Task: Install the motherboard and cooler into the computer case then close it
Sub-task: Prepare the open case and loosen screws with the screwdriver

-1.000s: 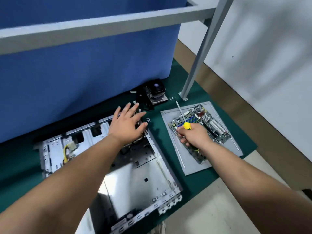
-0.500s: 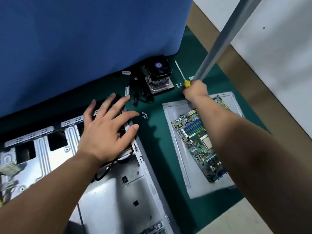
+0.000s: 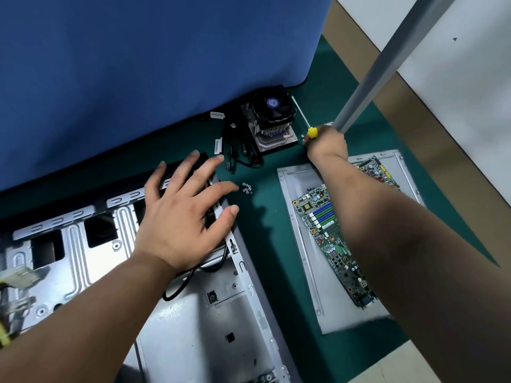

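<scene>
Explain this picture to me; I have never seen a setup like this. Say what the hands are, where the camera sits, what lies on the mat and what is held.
There is no machine here: a person works with two bare hands, and the one picture comes from a camera on that person's head, looking down.

On the green mat lies an open metal case. The left hand is spread open over its far edge. To the right the motherboard rests on a grey panel, not yet in the case. At the back, by a blue screen, stands the cooler with loose black cables beside it. A few small screws lie between case and panel.

The right hand grips a screwdriver with a yellow handle, near the cooler.
</scene>
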{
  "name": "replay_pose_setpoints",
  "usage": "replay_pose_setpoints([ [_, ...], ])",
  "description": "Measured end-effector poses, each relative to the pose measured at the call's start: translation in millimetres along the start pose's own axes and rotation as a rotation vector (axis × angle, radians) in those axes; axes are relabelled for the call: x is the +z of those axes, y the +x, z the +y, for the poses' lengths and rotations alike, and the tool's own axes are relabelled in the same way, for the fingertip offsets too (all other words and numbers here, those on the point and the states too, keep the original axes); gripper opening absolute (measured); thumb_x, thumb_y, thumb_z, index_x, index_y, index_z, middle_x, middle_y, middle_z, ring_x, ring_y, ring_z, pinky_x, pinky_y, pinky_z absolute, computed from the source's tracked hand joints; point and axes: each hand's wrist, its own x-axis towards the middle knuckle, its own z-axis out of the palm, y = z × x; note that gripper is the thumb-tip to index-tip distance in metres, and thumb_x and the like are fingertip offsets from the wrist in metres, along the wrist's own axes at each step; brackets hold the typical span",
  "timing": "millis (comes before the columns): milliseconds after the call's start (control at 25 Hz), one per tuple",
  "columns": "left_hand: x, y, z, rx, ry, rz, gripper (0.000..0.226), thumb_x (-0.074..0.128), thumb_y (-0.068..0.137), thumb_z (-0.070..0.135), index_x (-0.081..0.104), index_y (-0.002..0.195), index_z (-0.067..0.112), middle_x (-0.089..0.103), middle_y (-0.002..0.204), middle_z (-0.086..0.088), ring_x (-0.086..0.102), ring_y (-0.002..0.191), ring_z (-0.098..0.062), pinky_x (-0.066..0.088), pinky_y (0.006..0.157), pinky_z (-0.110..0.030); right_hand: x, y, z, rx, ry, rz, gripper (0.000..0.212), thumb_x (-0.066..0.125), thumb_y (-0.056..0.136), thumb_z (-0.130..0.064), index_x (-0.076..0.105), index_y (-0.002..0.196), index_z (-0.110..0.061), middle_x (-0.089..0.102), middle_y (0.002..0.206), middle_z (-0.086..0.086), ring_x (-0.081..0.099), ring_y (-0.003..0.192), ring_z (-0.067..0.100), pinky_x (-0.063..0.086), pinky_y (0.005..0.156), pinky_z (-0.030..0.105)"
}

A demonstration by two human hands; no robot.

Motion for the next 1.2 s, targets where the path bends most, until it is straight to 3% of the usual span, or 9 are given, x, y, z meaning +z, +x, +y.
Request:
replay_pose_setpoints([
  [360, 2, 1, -3, 0.01, -0.011, 0.026, 0.039, 0.037, 0.097, 0.062, 0.059, 0.125, 0.048, 0.034, 0.161, 0.021, 0.016, 0.156, -0.012, 0.005, 0.123, -0.054, -19, -23, 18, -0.057, 0.037, -0.027, 0.026, 0.059, 0.095, -0.022, 0.068, 0.116, -0.01, 0.067, 0.116, 0.017, 0.066, 0.103, 0.04, 0.057, 0.088, 0.044],
  [520, 1, 0, -1, 0.003, -0.023, 0.001, 0.039, 0.035, 0.097, 0.065, 0.058, 0.125, 0.05, 0.034, 0.16, 0.022, 0.014, 0.156, -0.011, 0.003, 0.123, -0.052, -47, -77, 26, -0.033, 0.419, -0.117, 0.013, 0.068, 0.09, -0.021, 0.076, 0.096, -0.012, 0.075, 0.097, 0.014, 0.072, 0.088, 0.03, 0.061, 0.079, 0.045],
  [680, -17, -2, 11, -0.069, -0.046, -0.114, 0.044, 0.04, 0.097, 0.066, 0.055, 0.135, 0.052, 0.025, 0.165, 0.021, 0.006, 0.157, -0.011, -0.002, 0.125, -0.052, -87, -171, 26, -0.031, 0.836, -0.304, 0.011, 0.069, 0.089, -0.008, 0.075, 0.086, -0.017, 0.077, 0.088, 0.01, 0.062, 0.066, 0.012, 0.05, 0.05, 0.024],
  [760, -28, -4, 26, -0.155, -0.194, -0.143, 0.042, 0.056, 0.098, 0.055, 0.056, 0.139, 0.047, 0.028, 0.166, 0.016, 0.009, 0.158, -0.014, -0.001, 0.127, -0.048, -102, -212, 26, -0.083, 0.901, -0.385, 0.012, 0.07, 0.089, -0.009, 0.076, 0.087, -0.019, 0.079, 0.087, 0.005, 0.061, 0.061, 0.007, 0.048, 0.048, 0.021],
  [800, -35, -12, 37, -0.201, -0.337, -0.107, 0.041, 0.062, 0.097, 0.046, 0.06, 0.138, 0.041, 0.038, 0.162, 0.012, 0.023, 0.154, -0.018, 0.011, 0.127, -0.045, -110, -232, 27, -0.122, 0.896, -0.417, 0.012, 0.071, 0.089, -0.01, 0.077, 0.088, -0.02, 0.079, 0.088, 0.003, 0.061, 0.06, 0.005, 0.048, 0.049, 0.02],
  [920, -58, -66, 78, -0.334, -0.965, 0.02, 0.024, 0.07, 0.096, 0.029, 0.072, 0.12, 0.034, 0.071, 0.121, 0.01, 0.069, 0.108, -0.024, 0.057, 0.09, -0.03, -126, -295, 28, -0.183, 0.884, -0.493, 0.007, 0.075, 0.089, -0.012, 0.076, 0.092, -0.018, 0.077, 0.079, 0.0, 0.06, 0.057, 0.005, 0.048, 0.049, 0.02],
  [960, -66, -89, 86, -0.349, -1.142, 0.019, 0.02, 0.069, 0.098, 0.025, 0.074, 0.116, 0.032, 0.074, 0.113, 0.008, 0.071, 0.103, -0.024, 0.06, 0.083, -0.03, -129, -315, 28, -0.186, 0.883, -0.517, 0.007, 0.077, 0.088, -0.011, 0.075, 0.092, -0.016, 0.075, 0.074, -0.001, 0.06, 0.056, 0.006, 0.048, 0.049, 0.021],
  [1080, -81, -149, 84, -0.391, -1.475, 0.008, 0.021, 0.069, 0.099, 0.018, 0.074, 0.119, 0.017, 0.075, 0.118, -0.009, 0.071, 0.109, -0.034, 0.058, 0.094, -0.046, -134, -370, 28, -0.169, 0.886, -0.586, 0.014, 0.083, 0.083, -0.01, 0.074, 0.094, -0.011, 0.07, 0.069, 0.001, 0.056, 0.054, 0.009, 0.048, 0.048, 0.022],
  [1200, -103, -205, 59, -0.444, -1.6, -0.061, 0.023, 0.073, 0.09, 0.02, 0.078, 0.11, 0.011, 0.075, 0.114, -0.017, 0.071, 0.109, -0.033, 0.055, 0.094, -0.038, -136, -426, 29, -0.151, 0.846, -0.683, 0.021, 0.086, 0.079, -0.009, 0.071, 0.094, -0.01, 0.069, 0.07, 0.001, 0.054, 0.052, 0.008, 0.047, 0.047, 0.023],
])
